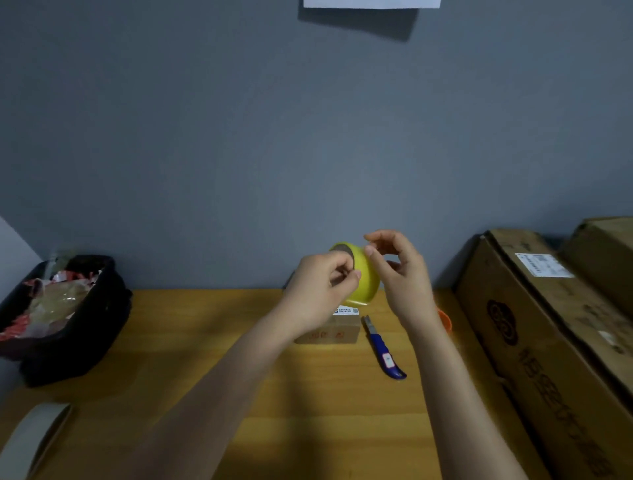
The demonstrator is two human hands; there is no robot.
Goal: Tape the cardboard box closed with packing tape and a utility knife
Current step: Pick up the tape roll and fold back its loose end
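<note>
My left hand [322,284] grips the tape [363,274] by its core, lifted above the box [330,330] on the counter [212,342]. My right hand [399,270] pinches lightly at its rim. The roll seems light, stiff and slick; the knife [382,349] lies just beside the box.

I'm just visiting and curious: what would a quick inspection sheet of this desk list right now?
Surface: wooden table, bare in the middle.
Job's things: yellow tape roll held up in the air; small cardboard box beneath it; blue utility knife lying beside the box.
Clutter: black bin of wrappers; grey tape roll; orange object, mostly hidden.
Grips: left hand holds the roll; right hand picks at its surface.
Cables: nothing seen.
Surroundings: grey wall, white paper, large cartons.
</note>
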